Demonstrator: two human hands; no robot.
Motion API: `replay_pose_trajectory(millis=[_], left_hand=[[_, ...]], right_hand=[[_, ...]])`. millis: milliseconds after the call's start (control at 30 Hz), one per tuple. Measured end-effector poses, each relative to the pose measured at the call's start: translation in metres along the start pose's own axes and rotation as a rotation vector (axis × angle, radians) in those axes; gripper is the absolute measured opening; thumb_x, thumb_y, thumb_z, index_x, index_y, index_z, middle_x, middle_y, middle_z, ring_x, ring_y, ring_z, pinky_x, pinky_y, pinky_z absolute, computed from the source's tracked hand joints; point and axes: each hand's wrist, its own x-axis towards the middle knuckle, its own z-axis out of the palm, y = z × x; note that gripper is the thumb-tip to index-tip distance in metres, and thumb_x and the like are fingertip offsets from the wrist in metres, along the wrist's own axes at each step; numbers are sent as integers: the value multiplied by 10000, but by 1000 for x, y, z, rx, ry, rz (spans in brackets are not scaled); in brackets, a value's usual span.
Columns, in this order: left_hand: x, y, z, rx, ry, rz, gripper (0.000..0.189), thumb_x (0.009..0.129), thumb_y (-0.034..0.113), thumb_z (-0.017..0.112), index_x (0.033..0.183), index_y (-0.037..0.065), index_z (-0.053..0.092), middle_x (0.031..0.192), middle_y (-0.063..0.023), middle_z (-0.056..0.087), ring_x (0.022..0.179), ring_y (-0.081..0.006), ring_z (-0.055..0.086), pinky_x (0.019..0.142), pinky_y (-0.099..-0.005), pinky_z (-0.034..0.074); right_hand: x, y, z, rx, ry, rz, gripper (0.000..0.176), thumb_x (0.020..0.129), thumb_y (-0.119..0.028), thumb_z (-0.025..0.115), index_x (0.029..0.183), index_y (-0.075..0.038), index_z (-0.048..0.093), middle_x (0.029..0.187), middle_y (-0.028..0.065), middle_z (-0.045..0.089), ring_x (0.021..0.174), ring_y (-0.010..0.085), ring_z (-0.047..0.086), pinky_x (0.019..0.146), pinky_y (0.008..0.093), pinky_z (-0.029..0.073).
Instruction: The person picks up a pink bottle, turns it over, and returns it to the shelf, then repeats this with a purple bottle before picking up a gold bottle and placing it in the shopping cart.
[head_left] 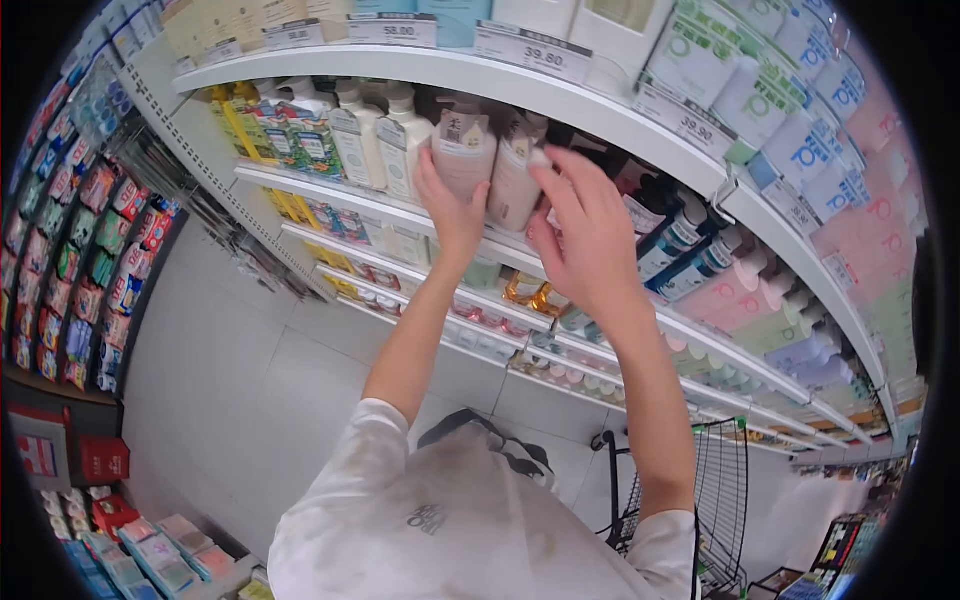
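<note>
Two pale pink bottles stand side by side on the upper-middle shelf. Around the lower part of the left pink bottle (466,150), my left hand (456,208) is wrapped, thumb on its right side. My right hand (585,225) is at the right pink bottle (515,185), its fingers bent against the upper right side; whether they grip it is hard to tell. White pump bottles (357,145) stand just left of my left hand. Dark blue bottles (676,240) are on the shelf right of my right hand.
A shelf edge with price tags (533,50) runs above my hands, with boxes and bottles over it. Lower shelves (500,270) hold more bottles. A wire shopping cart (720,480) stands at the lower right. Packaged goods (75,260) fill a rack at the left.
</note>
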Motion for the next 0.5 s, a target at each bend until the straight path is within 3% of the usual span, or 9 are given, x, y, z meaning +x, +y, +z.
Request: replay_pose_trajectory(millis=[133,200,233,333,367,433,500], left_hand=[[-1,-6,-2,-74,-24,-9,869,676,44,717,1368,-40,198,1342,-234,267,1257,-391,273,1067,-430,215],[-2,-8,-4,-52,-19,6,874,672,47,721,1372,-33,204,1336,-231,272,1247,-390,280,1061,-434,222],[-3,-8,-5,-31,-30,25,879,669,49,724,1377,-26,209,1329,-228,277,1237,-389,287,1054,-437,230],[-11,-9,-5,113,-6,5,896,661,53,731,1393,3,218,1314,-215,281,1214,-388,299,1034,-446,245],[-13,-9,-3,105,-7,-2,896,661,53,731,1393,3,218,1314,-215,281,1214,-388,299,1034,-446,245],[-21,-11,-3,65,-17,-53,918,655,58,737,1409,31,213,1300,-202,280,1191,-387,306,1015,-451,254],[-22,-12,-3,55,-15,-62,918,654,58,738,1409,34,214,1298,-202,278,1189,-388,303,1015,-450,253]], right_hand=[[43,18,30,-126,-162,87,362,721,-111,630,1054,10,561,1096,184,552,1022,330,535,851,414,442],[56,29,42,-189,-581,467,447,803,-224,592,1174,14,516,1034,230,584,985,360,556,829,430,445],[49,43,55,-288,-365,237,483,825,-285,575,1193,20,502,997,250,598,961,369,573,828,432,448],[50,61,71,-323,-357,191,525,798,-302,611,1192,25,498,1013,244,597,962,370,575,845,415,450],[53,65,71,-331,-364,190,525,798,-302,611,1192,25,498,1013,244,597,962,370,575,845,415,450],[61,69,67,-149,-650,427,594,743,-306,677,1196,29,492,1062,239,585,986,351,573,871,378,444],[68,71,61,-68,-673,452,617,721,-302,699,1197,30,490,1078,228,582,987,340,575,872,371,443]])
